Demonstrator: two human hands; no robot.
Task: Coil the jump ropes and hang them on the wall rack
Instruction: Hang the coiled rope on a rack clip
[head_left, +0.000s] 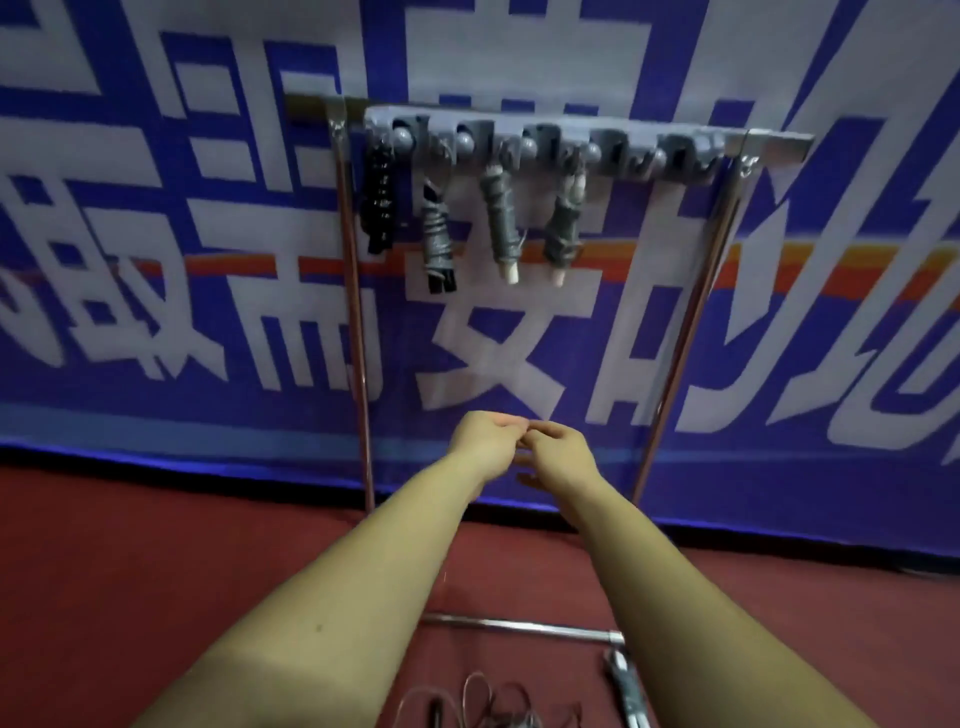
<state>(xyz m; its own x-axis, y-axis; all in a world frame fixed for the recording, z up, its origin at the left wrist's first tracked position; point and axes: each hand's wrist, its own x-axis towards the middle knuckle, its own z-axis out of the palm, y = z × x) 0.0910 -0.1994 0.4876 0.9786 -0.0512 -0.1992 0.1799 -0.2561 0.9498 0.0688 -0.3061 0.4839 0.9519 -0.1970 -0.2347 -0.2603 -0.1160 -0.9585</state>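
Four coiled jump ropes (501, 218) (one black and beaded, three grey-wrapped) are hanging side by side from the leftmost hooks of the grey wall rack (623, 136), while loose ropes (483, 701) are lying tangled on the red floor (156, 571) below.

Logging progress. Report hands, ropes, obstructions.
Left hand, right hand: fingertips together below rack, grip unclear. Four coiled ropes hung; loose rope on floor. Right hooks free, nothing in the way.
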